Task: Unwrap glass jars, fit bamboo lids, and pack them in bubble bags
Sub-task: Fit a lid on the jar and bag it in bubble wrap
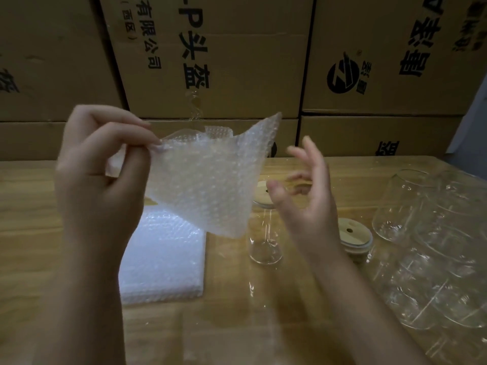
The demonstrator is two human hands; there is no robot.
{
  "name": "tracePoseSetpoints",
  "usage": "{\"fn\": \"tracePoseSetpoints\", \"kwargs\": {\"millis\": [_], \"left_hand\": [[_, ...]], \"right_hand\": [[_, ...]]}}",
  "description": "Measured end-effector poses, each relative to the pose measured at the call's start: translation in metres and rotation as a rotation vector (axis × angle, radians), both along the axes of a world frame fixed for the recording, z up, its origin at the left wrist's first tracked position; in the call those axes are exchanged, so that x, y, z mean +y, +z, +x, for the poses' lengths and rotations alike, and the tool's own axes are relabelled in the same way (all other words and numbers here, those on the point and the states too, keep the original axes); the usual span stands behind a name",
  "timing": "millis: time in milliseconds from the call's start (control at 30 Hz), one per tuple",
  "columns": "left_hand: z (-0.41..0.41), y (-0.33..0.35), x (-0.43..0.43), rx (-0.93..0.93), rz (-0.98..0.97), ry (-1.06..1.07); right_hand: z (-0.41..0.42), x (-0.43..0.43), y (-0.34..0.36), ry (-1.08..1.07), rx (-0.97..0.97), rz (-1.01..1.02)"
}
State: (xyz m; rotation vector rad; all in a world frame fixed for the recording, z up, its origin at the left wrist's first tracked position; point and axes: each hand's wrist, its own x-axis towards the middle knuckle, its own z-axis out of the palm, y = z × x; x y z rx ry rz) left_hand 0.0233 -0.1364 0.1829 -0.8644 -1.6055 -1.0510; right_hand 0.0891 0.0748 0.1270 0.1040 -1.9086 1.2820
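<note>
Above and left of the lidded jar (264, 246): one bubble bag (208, 180), top edge pinched by our left hand (100, 164). Just right of the jar's top: our right hand (308, 196), fingers loosely spread, empty, the nearer hand. Jar upright, below both.

The scene is dim with a warm brown cast, and where the light comes from cannot be told. The brightest patch is the stack of bubble bags (162, 259) near the middle of the table (31, 233), glaring bluish white with its texture nearly washed out. The raised bubble bag (208, 180) is softly lit and translucent. The right hand (305, 201) has motion-blurred fingertips. The glass jars (434, 246) by the table's right edge show only thin pale highlights and smear together. The cardboard boxes (237, 61) behind the far edge are murky and lean outward from wide-angle distortion.
</note>
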Motion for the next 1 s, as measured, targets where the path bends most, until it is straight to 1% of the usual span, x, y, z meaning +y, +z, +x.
{"fn": "tracePoseSetpoints", "kwargs": {"millis": [100, 133, 200, 267, 300, 400, 467, 600, 633, 667, 733, 800, 900, 933, 1000], "left_hand": [[-0.007, -0.004, 0.002, -0.104, 0.129, -0.087], [-0.009, -0.006, 0.003, -0.148, 0.169, -0.137], [-0.014, -0.01, 0.003, -0.266, 0.256, -0.267], [-0.017, -0.014, 0.002, -0.403, 0.327, -0.352], [-0.018, -0.016, 0.002, -0.462, 0.341, -0.362], [-0.02, -0.019, 0.007, -0.619, 0.325, -0.314], [-0.021, -0.022, 0.01, -0.723, 0.33, -0.276], [-0.023, -0.027, 0.01, -0.83, 0.378, -0.245], [-0.024, -0.027, 0.009, -0.841, 0.39, -0.251], [-0.026, -0.027, 0.008, -0.855, 0.402, -0.279], [-0.028, -0.028, 0.004, -0.907, 0.406, -0.414], [-0.033, -0.032, -0.003, -0.99, 0.319, -0.527], [-0.036, -0.04, -0.01, -1.099, 0.024, -0.514], [-0.036, -0.042, -0.01, -1.111, -0.036, -0.527], [-0.035, -0.043, -0.005, -1.104, -0.062, -0.58]], "right_hand": [[0.01, 0.013, 0.021, 0.286, -0.238, -0.021], [0.012, 0.017, 0.025, 0.337, -0.287, -0.029], [0.013, 0.024, 0.031, 0.327, -0.334, -0.033], [0.014, 0.03, 0.031, 0.332, -0.357, -0.063], [0.014, 0.033, 0.03, 0.397, -0.393, -0.087], [0.018, 0.034, 0.03, 0.708, -0.597, -0.157], [0.018, 0.032, 0.032, 0.81, -0.683, -0.14], [0.015, 0.031, 0.038, 0.708, -0.732, 0.058], [0.014, 0.03, 0.039, 0.662, -0.721, 0.056], [0.015, 0.031, 0.04, 0.601, -0.695, 0.008], [0.015, 0.036, 0.041, 0.485, -0.613, -0.134], [0.018, 0.042, 0.042, 0.398, -0.549, -0.23], [0.022, 0.05, 0.045, 0.335, -0.515, -0.272], [0.024, 0.051, 0.046, 0.327, -0.512, -0.274], [0.026, 0.051, 0.05, 0.313, -0.506, -0.225]]}}
